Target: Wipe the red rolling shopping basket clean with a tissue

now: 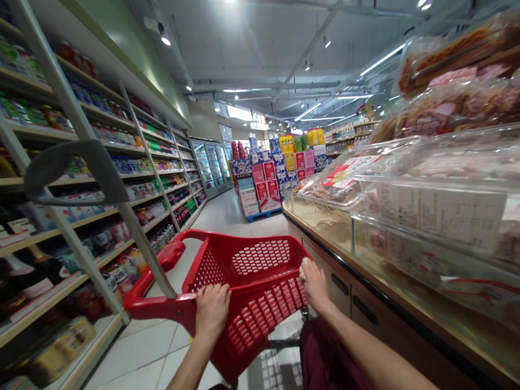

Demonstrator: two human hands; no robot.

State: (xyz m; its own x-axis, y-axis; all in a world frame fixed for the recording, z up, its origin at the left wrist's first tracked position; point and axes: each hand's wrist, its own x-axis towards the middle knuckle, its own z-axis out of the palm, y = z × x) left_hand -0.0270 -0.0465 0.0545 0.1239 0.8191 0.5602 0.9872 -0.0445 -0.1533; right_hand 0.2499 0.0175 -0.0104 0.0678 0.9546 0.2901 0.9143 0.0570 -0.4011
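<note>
A red plastic shopping cart (260, 319) stands side-on in front of me, its basket perforated along the walls. My left hand (212, 309) is closed over the near rim, fingers curled to the inside. At the basket's right corner, my right hand (314, 284) is closed in a loose fist against the rim. A small crumpled white thing (303, 268) shows at its fingers; its kind is unclear. From the cart's left end rises a grey metal pole with a dark grey loop handle (73, 173).
Drink shelves (109, 130) run along the left. Close on the right, a display counter (325, 238) bears stacked clear food boxes (439, 211). Ahead, boxes and bottles stand on a blue pallet (264, 215), with glass-door fridges (211, 162) beyond. White tiled floor (138, 355) lies below.
</note>
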